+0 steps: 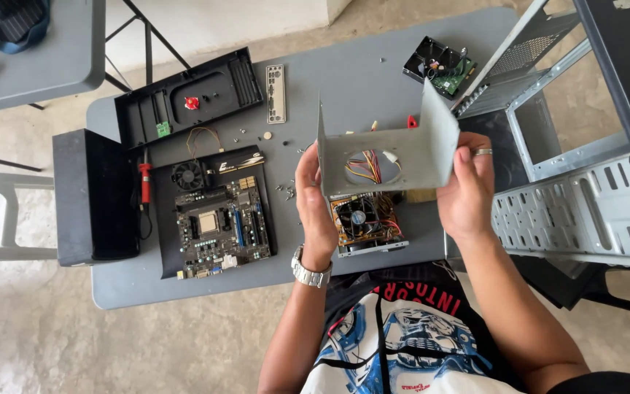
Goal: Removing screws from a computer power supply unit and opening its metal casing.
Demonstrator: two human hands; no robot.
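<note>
Your left hand (pixel 316 211) and right hand (pixel 467 191) each keep a closed grip on a side edge of the bent grey metal cover (pixel 384 149), holding it up above the surface (pixel 344 80). Just beneath it sits the opened power supply (pixel 367 222), its fan and coloured wires showing; the motherboard (pixel 216 222) lies to the left.

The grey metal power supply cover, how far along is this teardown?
Done: the bent grey metal cover is off, held up by the left hand and right hand. The green motherboard lies out on the grey table. Left: the open power supply innards keep their fan and wires.
</note>
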